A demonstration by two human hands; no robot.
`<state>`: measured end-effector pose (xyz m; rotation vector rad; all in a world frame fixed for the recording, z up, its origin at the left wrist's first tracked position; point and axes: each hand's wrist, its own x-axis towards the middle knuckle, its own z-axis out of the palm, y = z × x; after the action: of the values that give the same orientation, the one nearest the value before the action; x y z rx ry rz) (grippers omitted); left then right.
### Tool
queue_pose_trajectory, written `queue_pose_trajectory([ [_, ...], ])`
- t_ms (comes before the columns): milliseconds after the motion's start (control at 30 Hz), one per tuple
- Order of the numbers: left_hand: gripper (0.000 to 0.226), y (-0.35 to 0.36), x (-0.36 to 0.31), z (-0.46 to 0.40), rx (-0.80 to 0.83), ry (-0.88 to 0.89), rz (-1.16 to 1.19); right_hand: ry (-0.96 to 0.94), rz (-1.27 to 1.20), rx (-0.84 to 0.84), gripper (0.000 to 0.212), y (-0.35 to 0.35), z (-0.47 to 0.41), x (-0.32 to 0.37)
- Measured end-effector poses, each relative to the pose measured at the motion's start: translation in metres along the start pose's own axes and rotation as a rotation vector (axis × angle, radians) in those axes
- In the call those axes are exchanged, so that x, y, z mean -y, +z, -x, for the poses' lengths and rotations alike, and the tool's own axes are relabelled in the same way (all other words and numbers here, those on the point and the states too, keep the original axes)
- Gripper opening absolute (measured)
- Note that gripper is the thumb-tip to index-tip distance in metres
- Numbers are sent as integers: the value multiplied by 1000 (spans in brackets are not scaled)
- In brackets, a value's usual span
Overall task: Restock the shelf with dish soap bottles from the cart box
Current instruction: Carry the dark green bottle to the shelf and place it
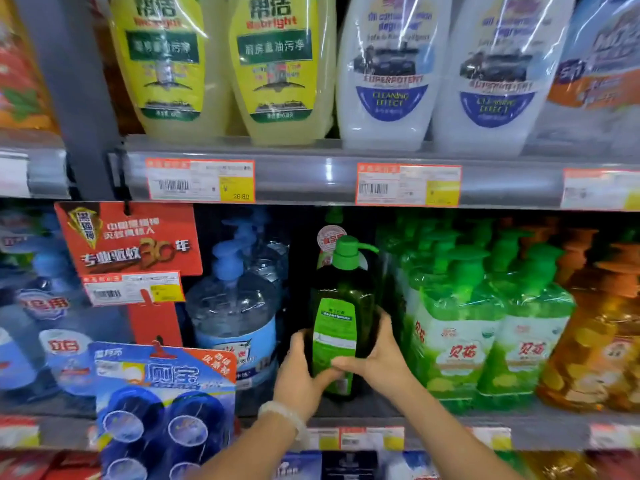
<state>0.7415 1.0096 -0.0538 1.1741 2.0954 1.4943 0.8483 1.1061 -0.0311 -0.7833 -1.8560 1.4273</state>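
We have the dark green soap bottle [341,327] in both hands, standing in the gap on the middle shelf [381,408], a little toward 5 o'clock from the centre of our view. Our left hand [299,375] curls round its lower body from the 9 o'clock side, thumb across the front near the base. Our right hand [379,355] wraps it from the 3 o'clock side, thumb lying over the lower edge of the light green label [334,332], fingers [382,318] reaching behind. Both hands are closed firmly on the bottle; neither is loose.

At 9 o'clock of it stands a clear bottle with a blue pump [235,306]; at 3 o'clock, just beside it, a row of wrapped green pump bottles [485,327]. We cannot tell whether the base has met the shelf yet, since our hands cover it.

We judge the bottle full, so fairly heavy, with the weight low. The plastic looks stiff and smooth, likely slick, and the glossy label offers little purchase. The broad lower body is the right place to hold. The green pump head [346,252] sticks out sideways and seems a poor handle, and it could catch on its neighbours. We'd slide it back upright, keeping the pump clear of the wrapped packs.
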Motion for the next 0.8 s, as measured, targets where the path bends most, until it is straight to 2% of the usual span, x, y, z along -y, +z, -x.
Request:
queue_pose_trajectory([
  [100,68,6,-2,7,-139,-11,-134,-26,192,-116,121,11,2,6],
  [233,81,18,1,24,-10,90,-175,6,339,-206,110,19,7,17],
  [367,112,21,4,20,159,67,47,24,235,-223,56,8,14,21],
  [433,101,23,0,9,175,36,194,6,225,-278,34,6,22,18],
  [500,98,22,-2,-4,150,-21,166,10,209,-307,18,5,27,12],
  [600,109,18,1,-18,17,-103,-111,94,154,-281,21,3,22,7],
  [733,101,30,-1,-13,-96,22,-92,136,146,-240,50,4,0,4],
  [800,95,30,-3,-13,-112,15,-59,158,96,-169,57,6,-2,2],
])
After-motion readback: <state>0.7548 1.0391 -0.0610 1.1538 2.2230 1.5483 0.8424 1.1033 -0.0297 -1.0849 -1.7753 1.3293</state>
